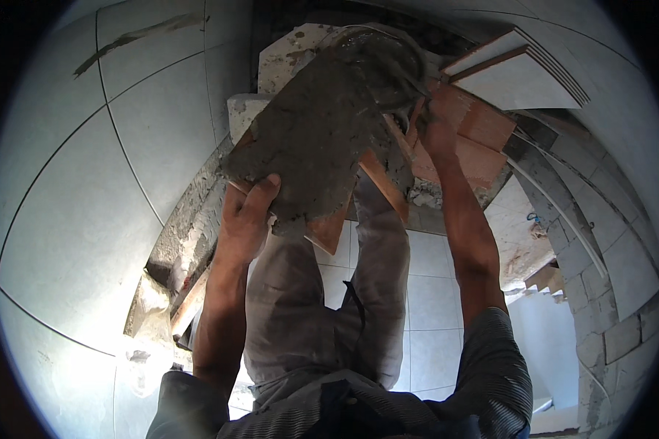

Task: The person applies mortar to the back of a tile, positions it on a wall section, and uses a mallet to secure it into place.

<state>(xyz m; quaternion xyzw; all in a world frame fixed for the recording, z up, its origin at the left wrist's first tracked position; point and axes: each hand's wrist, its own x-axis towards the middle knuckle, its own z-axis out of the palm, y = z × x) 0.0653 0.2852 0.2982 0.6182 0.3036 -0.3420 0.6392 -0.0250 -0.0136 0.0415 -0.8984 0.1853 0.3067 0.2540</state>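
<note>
a pale tiled wall (58, 212) rises at your left, and light square floor tiles (432, 300) show between and beside your trousered legs (285, 293). your left hand (249, 214) is closed on the near left edge of the mortar-covered slab (307, 135), thumb pressed on top, the other fingers mostly hidden at the edge and underneath. the slab lies in front of you, partly over your legs, its upper face thick with rough grey mortar, and reddish-brown corners (331, 230) stick out past the coating at its near side. your right hand (437, 132) is past the slab's right side, just beside the round tub (422, 61) of wet grey mortar; it is dim and blurred, so i cannot tell how far open it is or what it grasps. close to that forearm lie brick-red tiles (483, 124), with a stack of white-faced tiles (527, 80) beyond them. farther right, a thin pale pipe (564, 212) runs in front of grey blockwork (608, 322).
</note>
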